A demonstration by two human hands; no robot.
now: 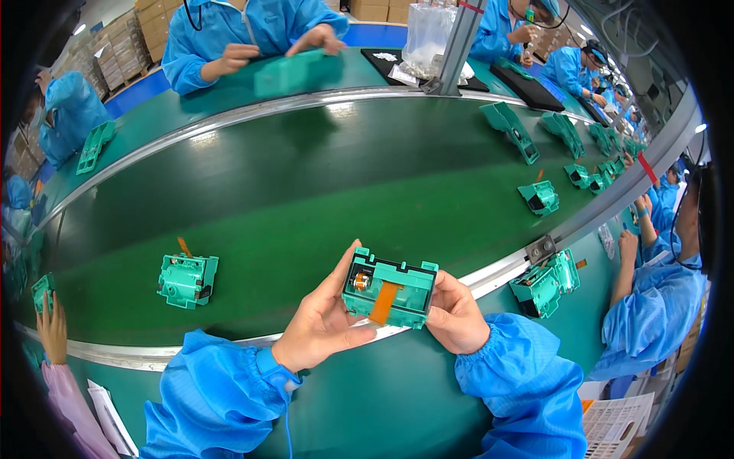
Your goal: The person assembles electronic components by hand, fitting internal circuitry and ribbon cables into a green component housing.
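Between my two hands is a teal plastic housing [414, 299], held over the near metal rail of the conveyor. Its open side faces up, showing a small metal-and-copper part on the left and an orange flat ribbon cable [385, 303] hanging over the front edge. My left hand [323, 315] grips the left end, thumb along the lower edge. At the right end, my right hand [457, 315] has its fingers closed around the corner. A similar teal housing [186, 280] with an orange ribbon lies on the belt to the left.
The green conveyor belt [306, 183] carries more teal housings [540, 197] and longer teal shells [511, 131] at the right. Two housings [544, 284] sit by the near rail. A metal post [462, 46] rises at the far rail. Co-workers in blue [252, 34] surround the line; another hand [52, 330] reaches in left.
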